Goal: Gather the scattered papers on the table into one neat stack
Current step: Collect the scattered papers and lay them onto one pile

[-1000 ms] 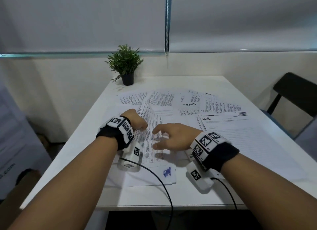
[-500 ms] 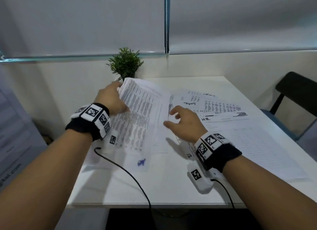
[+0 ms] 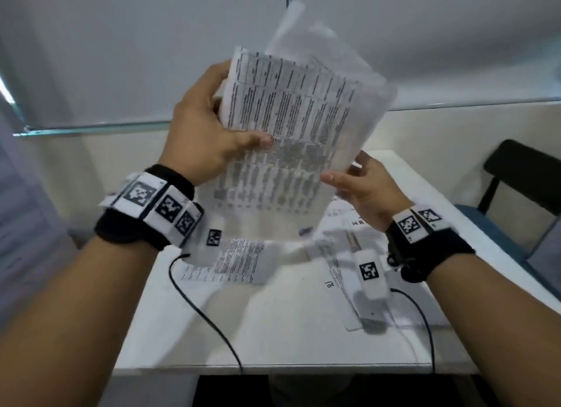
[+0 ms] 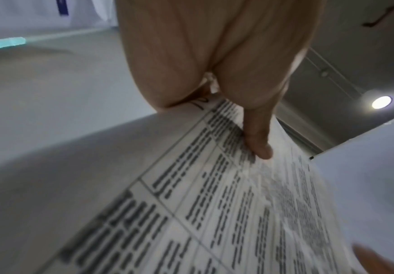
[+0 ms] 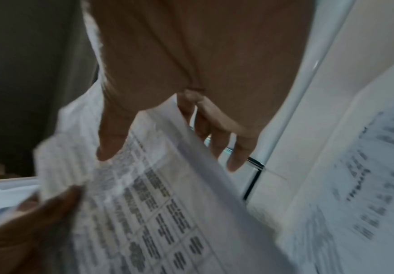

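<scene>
From the head camera, the left hand holds a bundle of printed papers raised in the air, thumb pressed across the front sheet and the fingers curled behind its left edge. The right hand meets the bundle's lower right corner, thumb in front and fingers behind; the sheets fan apart unevenly above both hands. Below the fingers, more loose sheets lie scattered on the white surface, some under the left wrist and some under the right. A dark chair stands to the right of the right hand. No container is in view.

The left wrist camera shows one finger of the left hand pressed flat onto the printed front sheet, the paper pinched between it and the rest of the hand.

In the right wrist camera, the right hand's thumb lies on the front of the bundle while its fingers reach behind the sheet edges, so the hand is pinching the papers. More printed sheets lie blurred on the surface beyond the fingers.

The step in hand looks like squaring up a first lifted batch. The next move probably calls for tapping the edges even, setting the batch down, then collecting the sheets left below.
</scene>
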